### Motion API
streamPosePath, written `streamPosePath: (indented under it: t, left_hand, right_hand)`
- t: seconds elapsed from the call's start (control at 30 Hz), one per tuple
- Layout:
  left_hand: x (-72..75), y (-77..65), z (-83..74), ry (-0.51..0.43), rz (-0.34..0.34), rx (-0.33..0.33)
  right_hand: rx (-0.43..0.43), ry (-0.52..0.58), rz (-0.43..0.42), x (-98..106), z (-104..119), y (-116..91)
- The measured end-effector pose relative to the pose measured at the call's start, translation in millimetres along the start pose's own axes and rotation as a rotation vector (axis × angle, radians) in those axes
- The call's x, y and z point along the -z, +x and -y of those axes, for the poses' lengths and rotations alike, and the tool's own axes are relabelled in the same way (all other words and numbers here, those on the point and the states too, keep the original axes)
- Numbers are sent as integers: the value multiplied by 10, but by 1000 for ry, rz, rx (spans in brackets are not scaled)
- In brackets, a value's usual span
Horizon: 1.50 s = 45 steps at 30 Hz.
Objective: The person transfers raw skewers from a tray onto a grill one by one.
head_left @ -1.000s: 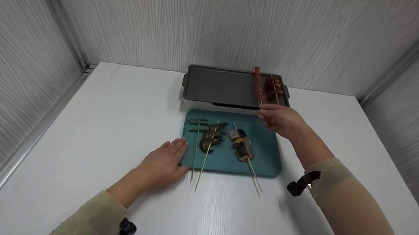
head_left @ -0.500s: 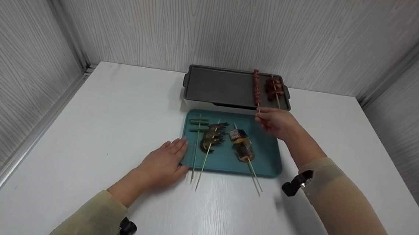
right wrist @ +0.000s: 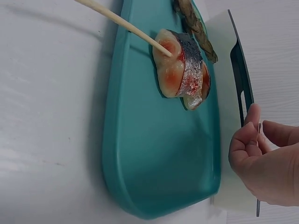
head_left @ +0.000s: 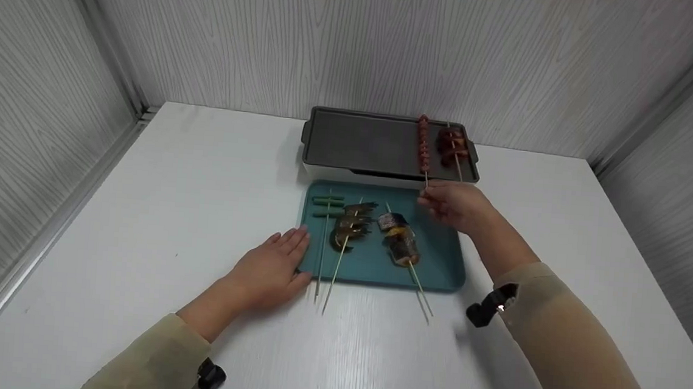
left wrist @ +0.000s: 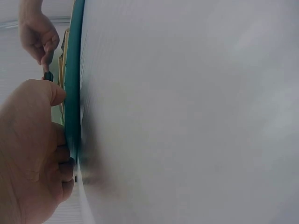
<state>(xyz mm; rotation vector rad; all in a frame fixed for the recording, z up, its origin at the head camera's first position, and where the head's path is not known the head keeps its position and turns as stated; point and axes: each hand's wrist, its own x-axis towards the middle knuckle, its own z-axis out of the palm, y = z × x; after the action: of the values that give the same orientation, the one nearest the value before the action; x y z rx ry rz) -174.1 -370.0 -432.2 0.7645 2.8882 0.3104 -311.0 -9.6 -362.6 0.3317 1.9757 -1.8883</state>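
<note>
My right hand (head_left: 455, 205) pinches the stick end of a skewer of small red pieces (head_left: 424, 145), which lies along the right part of the dark griddle plate (head_left: 362, 141). To its right on the plate is a skewer of chunky dark red pieces (head_left: 451, 148). My left hand (head_left: 271, 270), fingers straight, rests against the left edge of the teal tray (head_left: 438, 274); the left wrist view shows the thumb on the tray's rim (left wrist: 72, 84). On the tray lie a green vegetable skewer (head_left: 328, 203), a shrimp skewer (head_left: 353, 224) and a fish skewer (head_left: 402, 247).
The griddle's white base (head_left: 329, 173) stands right behind the tray, near the back wall (head_left: 369, 43). Stick ends (head_left: 423, 297) of the tray's skewers jut over its front edge. White table (head_left: 137, 216) surrounds everything, with side walls left and right.
My right hand has shifted slightly left and toward me, and the red skewer has come down onto the plate with it. The left hand has stayed put.
</note>
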Motion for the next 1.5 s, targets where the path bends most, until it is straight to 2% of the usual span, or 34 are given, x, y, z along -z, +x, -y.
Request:
streamPosePath:
  t: [0.13,0.37,0.9,1.27,1.5]
  left_hand:
    - [-3,19,3,-3,1,-3]
    - [9,29,28,-5,-5,-13]
    - [34,-5,124,-21,-7,-14]
    - [51,-25,147,-16,8,-5]
    - [62,-19,140,-9,13,-6]
  right_hand:
    - [-19,-1,3,32,-14,-43]
    - [-33,-65,25,91,-62,-175]
    - [2,-177,139,185,-210,-727]
    - [-51,-203,235,270,-427,-988]
    - [-64,-230,250,344,-519,-1123]
